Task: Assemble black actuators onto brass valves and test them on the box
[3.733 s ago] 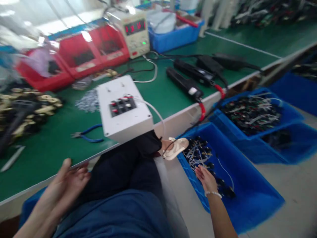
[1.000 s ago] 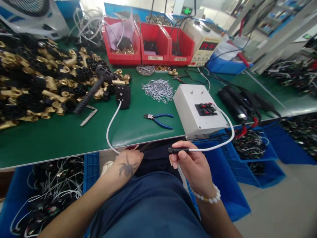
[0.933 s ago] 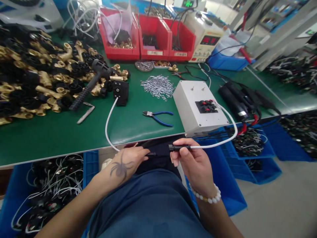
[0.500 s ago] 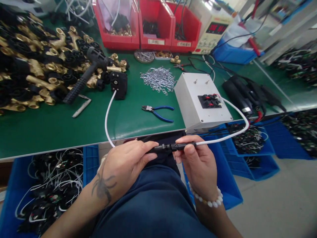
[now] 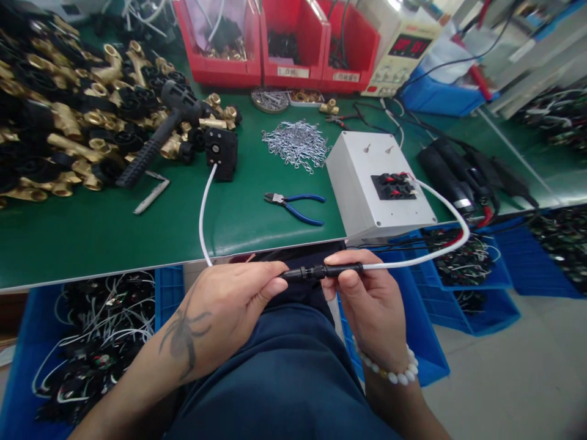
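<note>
My left hand (image 5: 238,296) pinches the left black cable connector (image 5: 296,274), whose white cable runs up to a small black device (image 5: 221,154) on the bench. My right hand (image 5: 373,305) grips the right black connector (image 5: 343,269). The two connectors meet end to end between my hands; whether they are fully joined I cannot tell. From the right one a white cable (image 5: 424,259) loops up to the terminals of a grey box (image 5: 358,177). Blue-handled cutters (image 5: 300,206) lie on the green bench above my hands.
Brass and black valve parts (image 5: 68,122) are heaped at the left. Behind are red bins (image 5: 224,72), a pile of metal clips (image 5: 297,143) and a power supply (image 5: 398,58). Blue crates (image 5: 169,293) with wired parts stand below the bench (image 5: 92,244).
Both hands keep their hold on the connectors, which have barely moved. My left hand has shifted slightly left, and the view has moved a little.
</note>
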The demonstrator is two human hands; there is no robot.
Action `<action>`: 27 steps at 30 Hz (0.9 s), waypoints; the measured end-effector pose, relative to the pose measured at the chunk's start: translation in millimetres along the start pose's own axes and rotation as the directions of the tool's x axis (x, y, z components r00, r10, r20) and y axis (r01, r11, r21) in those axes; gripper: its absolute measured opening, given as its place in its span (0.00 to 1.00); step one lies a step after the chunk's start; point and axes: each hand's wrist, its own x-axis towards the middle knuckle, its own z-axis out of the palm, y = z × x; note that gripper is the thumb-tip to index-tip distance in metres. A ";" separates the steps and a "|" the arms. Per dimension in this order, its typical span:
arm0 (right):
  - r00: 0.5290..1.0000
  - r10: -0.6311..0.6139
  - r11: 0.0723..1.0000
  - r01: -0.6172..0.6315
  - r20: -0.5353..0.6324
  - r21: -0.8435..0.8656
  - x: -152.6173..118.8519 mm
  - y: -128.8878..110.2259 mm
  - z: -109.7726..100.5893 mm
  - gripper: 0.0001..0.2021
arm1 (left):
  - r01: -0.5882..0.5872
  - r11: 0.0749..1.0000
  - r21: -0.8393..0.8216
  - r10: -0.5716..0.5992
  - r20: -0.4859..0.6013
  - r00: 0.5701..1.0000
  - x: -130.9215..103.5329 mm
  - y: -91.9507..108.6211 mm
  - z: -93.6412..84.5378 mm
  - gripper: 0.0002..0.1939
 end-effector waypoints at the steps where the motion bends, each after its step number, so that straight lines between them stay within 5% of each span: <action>1: 1.000 0.011 1.000 -0.011 0.000 0.009 0.0 0.1 0.8 0.05 | -0.006 1.000 0.006 0.006 0.002 1.000 0.3 0.2 0.1 0.21; 9: 0.992 0.125 0.989 -0.122 -0.034 0.082 -4.8 12.8 6.9 0.08 | -0.008 0.998 0.057 0.008 -0.001 1.000 -0.9 -7.1 11.6 0.25; 12: 0.967 0.241 0.970 -0.237 0.080 -0.063 -3.9 16.6 -15.0 0.14 | 0.050 0.998 -0.030 -0.044 0.158 0.986 -6.1 -6.0 22.4 0.22; 14: 0.857 0.432 0.887 -0.348 0.280 -0.304 -1.1 13.9 -38.6 0.22 | 0.114 0.991 -0.076 -0.078 0.368 0.926 -11.7 -0.9 30.0 0.17; 16: 0.637 0.633 0.747 -0.354 0.439 -0.563 2.7 5.1 -62.7 0.25 | 0.137 0.985 -0.106 -0.067 0.496 0.866 -17.7 5.2 36.6 0.12; 18: 0.465 0.722 0.668 -0.279 0.512 -0.690 7.0 -10.3 -80.9 0.23 | 0.112 0.985 -0.131 -0.029 0.517 0.855 -21.7 7.3 40.0 0.10; 19: 0.438 0.715 0.678 -0.241 0.545 -0.695 9.6 -19.9 -86.6 0.21 | 0.103 0.986 -0.134 -0.026 0.481 0.876 -22.0 5.1 40.1 0.10; 20: 0.470 0.670 0.716 -0.205 0.575 -0.668 13.1 -30.0 -89.9 0.19 | 0.110 0.986 -0.123 -0.052 0.404 0.913 -20.7 -0.1 39.0 0.10; 22: 0.695 0.472 0.806 -0.092 0.542 -0.584 25.1 -49.1 -91.4 0.17 | 0.190 0.980 -0.065 -0.184 0.084 0.979 -13.2 -20.0 35.1 0.14; 23: 0.831 0.321 0.822 -0.007 0.454 -0.570 34.8 -56.8 -90.9 0.15 | 0.268 0.963 -0.029 -0.269 -0.160 0.950 -7.1 -34.0 33.0 0.17; 24: 0.933 0.149 0.806 0.077 0.327 -0.586 47.6 -62.5 -90.4 0.13 | 0.357 0.934 0.000 -0.330 -0.382 0.863 0.3 -49.7 31.5 0.22; 25: 0.981 -0.020 0.764 0.140 0.193 -0.630 63.4 -66.0 -90.5 0.11 | 0.431 0.902 -0.006 -0.371 -0.520 0.769 8.7 -65.9 30.6 0.28; 27: 0.968 -0.249 0.685 0.191 0.020 -0.703 102.5 -66.1 -94.3 0.08 | 0.524 0.848 -0.083 -0.468 -0.581 0.666 26.5 -94.8 30.8 0.34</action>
